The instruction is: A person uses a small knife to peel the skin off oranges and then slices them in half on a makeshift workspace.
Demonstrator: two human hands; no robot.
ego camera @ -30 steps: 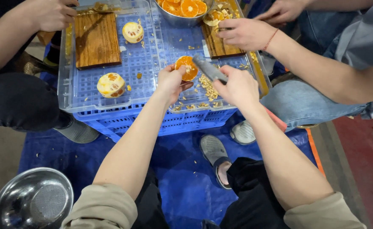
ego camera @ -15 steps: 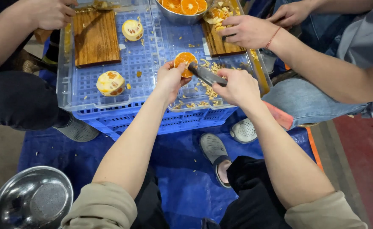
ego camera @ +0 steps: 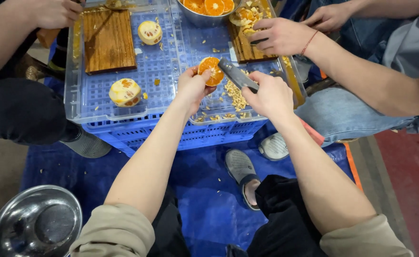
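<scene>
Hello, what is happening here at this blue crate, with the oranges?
The person wearing the camera holds a cut orange half in the left hand and a grey tool in the right hand, its tip at the fruit. They work over a clear tray set on a blue crate. Two peeled oranges lie on the tray. A co-worker's hand rests on a wooden board beside a metal bowl of orange halves.

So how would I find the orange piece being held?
Look at the clear tray on top of the blue crate. Near its middle, the person's left hand holds an orange half, cut side up. Unlike the two pale peeled fruits to its left, it is bright orange.
</scene>
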